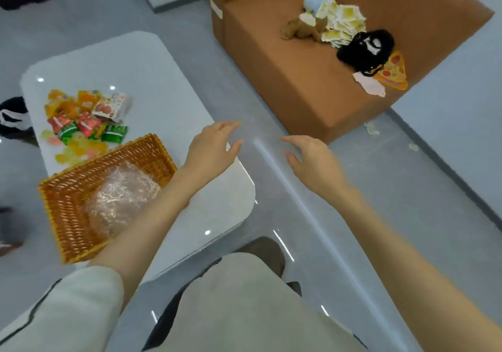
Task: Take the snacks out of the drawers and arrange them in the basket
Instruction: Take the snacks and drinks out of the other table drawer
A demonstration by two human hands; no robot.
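Note:
A wicker basket [68, 215] stands on the near left part of a white table [152, 85], with a crinkled clear wrapper [122, 196] inside it. Behind the basket lies a heap of snack packets [87, 118] in red, green, orange and yellow. My left hand [212, 148] hovers over the table's right edge, fingers relaxed and holding nothing. Over the grey floor to the right of the table is my right hand [312, 158], also relaxed and holding nothing. No drawer shows in the view.
An orange-brown sofa [312, 80] stands at the upper right with soft toys [345, 31] and a pizza-shaped cushion [394, 71] on its seat. Glossy grey floor lies between table and sofa. Dark objects [13, 118] sit on the floor left of the table.

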